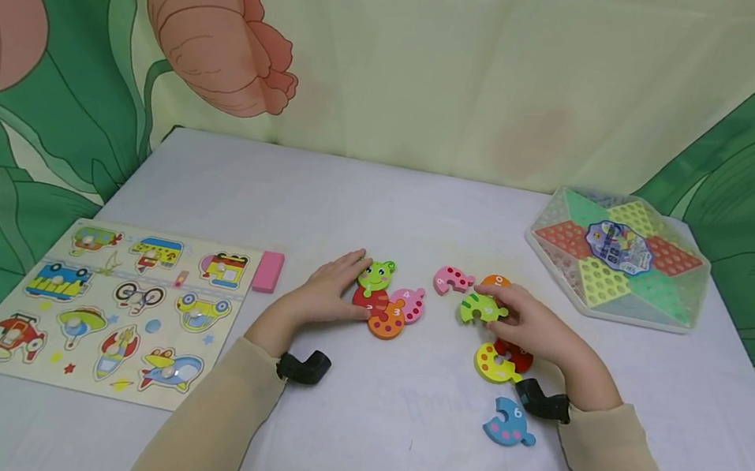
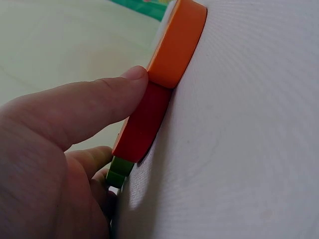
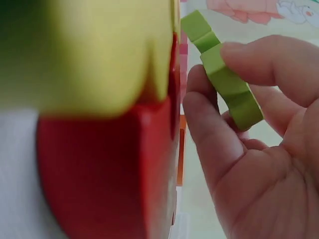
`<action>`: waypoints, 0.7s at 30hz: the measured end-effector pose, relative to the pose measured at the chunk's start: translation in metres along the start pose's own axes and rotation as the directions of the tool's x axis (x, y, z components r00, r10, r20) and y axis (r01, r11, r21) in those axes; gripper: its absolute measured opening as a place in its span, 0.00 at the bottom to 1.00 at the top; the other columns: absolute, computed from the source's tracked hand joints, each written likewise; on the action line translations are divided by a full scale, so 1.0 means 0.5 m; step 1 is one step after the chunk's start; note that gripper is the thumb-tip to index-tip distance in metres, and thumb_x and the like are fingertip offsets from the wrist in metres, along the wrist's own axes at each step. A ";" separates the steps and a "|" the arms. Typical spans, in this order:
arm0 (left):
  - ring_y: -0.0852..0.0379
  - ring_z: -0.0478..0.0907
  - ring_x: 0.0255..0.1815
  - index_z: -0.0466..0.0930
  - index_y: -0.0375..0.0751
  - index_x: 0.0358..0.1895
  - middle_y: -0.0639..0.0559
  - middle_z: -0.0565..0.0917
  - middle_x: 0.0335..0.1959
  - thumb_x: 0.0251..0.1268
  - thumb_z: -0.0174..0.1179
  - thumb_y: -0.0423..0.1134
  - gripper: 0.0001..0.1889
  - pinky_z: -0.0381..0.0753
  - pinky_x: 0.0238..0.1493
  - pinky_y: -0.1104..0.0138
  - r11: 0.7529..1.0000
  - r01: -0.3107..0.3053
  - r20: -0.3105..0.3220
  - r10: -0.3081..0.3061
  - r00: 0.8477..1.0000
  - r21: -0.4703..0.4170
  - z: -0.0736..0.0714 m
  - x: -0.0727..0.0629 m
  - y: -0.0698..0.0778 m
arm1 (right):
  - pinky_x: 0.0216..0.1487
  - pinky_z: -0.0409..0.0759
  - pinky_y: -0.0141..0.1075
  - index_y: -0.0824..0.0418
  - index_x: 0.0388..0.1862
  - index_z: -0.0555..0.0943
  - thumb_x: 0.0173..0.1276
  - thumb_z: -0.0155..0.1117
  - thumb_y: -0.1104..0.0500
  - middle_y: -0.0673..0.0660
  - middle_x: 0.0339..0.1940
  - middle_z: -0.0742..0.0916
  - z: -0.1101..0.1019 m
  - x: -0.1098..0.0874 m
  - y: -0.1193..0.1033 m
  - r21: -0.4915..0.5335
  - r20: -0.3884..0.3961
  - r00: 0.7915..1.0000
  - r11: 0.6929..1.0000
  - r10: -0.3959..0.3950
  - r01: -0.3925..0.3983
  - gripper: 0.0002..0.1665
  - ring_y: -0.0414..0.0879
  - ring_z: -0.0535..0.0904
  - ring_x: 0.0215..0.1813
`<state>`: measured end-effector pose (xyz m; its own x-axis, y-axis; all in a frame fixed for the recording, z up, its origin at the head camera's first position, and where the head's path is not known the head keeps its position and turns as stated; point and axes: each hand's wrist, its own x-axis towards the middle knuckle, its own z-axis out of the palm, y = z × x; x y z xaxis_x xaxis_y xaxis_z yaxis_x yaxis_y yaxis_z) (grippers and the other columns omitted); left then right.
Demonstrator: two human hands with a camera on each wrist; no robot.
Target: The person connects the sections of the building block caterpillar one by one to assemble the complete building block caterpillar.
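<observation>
On the white cloth, my left hand (image 1: 321, 292) touches a chain of joined caterpillar puzzle pieces. The chain has a green head piece (image 1: 378, 274), a red piece (image 1: 364, 298), an orange piece numbered 3 (image 1: 386, 324) and a pink piece numbered 4 (image 1: 413, 305). In the left wrist view, the thumb rests at the red piece's edge, near the orange one; the other fingers lie by the green head. My right hand (image 1: 537, 328) pinches a striped green puzzle piece (image 3: 229, 82) between thumb and fingers, raised off the cloth and apart from the chain.
Loose pieces lie around my right hand: pink (image 1: 452, 280), orange (image 1: 496, 280), yellow (image 1: 495, 364), red (image 1: 516, 356) and blue (image 1: 509, 423). A vehicle puzzle board (image 1: 151, 349) and pink block (image 1: 268, 272) are leftward; a hexagonal game box (image 1: 621, 256) stands back right.
</observation>
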<state>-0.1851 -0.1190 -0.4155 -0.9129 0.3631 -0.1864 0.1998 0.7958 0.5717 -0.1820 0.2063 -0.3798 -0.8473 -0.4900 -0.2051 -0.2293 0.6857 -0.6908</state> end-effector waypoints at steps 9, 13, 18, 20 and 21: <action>0.52 0.41 0.74 0.50 0.49 0.71 0.52 0.45 0.74 0.48 0.63 0.53 0.46 0.41 0.72 0.50 1.000 0.005 0.002 -0.005 1.000 -0.004 -0.001 -0.001 0.002 | 0.38 0.76 0.32 0.61 0.61 0.59 0.62 0.58 0.63 0.64 0.56 0.70 0.000 -0.001 0.003 0.095 -0.010 0.999 0.995 0.033 -0.032 0.30 0.50 0.71 0.41; 0.53 0.40 0.74 0.50 0.50 0.71 0.53 0.45 0.74 0.49 0.63 0.53 0.46 0.41 0.72 0.51 1.000 0.009 0.004 -0.009 1.000 -0.007 0.001 -0.001 0.000 | 0.40 0.75 0.29 0.63 0.59 0.54 0.62 0.58 0.62 0.66 0.54 0.73 -0.001 -0.001 0.005 0.118 -0.017 0.999 0.993 0.028 -0.025 0.31 0.51 0.71 0.44; 0.53 0.40 0.75 0.49 0.50 0.71 0.53 0.45 0.74 0.49 0.63 0.53 0.46 0.40 0.72 0.52 1.000 0.012 0.005 -0.012 1.000 -0.004 0.000 0.000 0.000 | 0.38 0.73 0.34 0.51 0.69 0.52 0.63 0.56 0.63 0.65 0.63 0.67 0.000 0.000 0.007 0.110 -0.010 0.999 0.993 -0.032 0.033 0.38 0.53 0.69 0.44; 0.53 0.39 0.75 0.49 0.50 0.71 0.53 0.44 0.74 0.49 0.63 0.53 0.46 0.40 0.72 0.51 1.000 0.014 0.007 -0.014 1.000 -0.001 0.000 0.001 0.000 | 0.40 0.73 0.35 0.48 0.70 0.54 0.64 0.56 0.63 0.63 0.66 0.65 0.001 0.001 0.007 0.105 -0.001 0.999 0.993 -0.054 0.053 0.38 0.53 0.68 0.46; 0.53 0.39 0.75 0.49 0.50 0.71 0.53 0.44 0.74 0.49 0.63 0.53 0.46 0.41 0.72 0.51 1.000 0.013 0.008 -0.013 1.000 -0.001 0.001 0.001 0.000 | 0.41 0.72 0.35 0.48 0.70 0.57 0.64 0.56 0.63 0.62 0.67 0.64 0.002 0.001 0.007 0.099 0.003 0.998 0.993 -0.062 0.061 0.36 0.52 0.67 0.47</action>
<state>-0.1854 -0.1188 -0.4159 -0.9125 0.3569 -0.2001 0.1877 0.7997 0.5703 -0.1826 0.2082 -0.3829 -0.8303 -0.5327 -0.1640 -0.2320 0.5979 -0.7673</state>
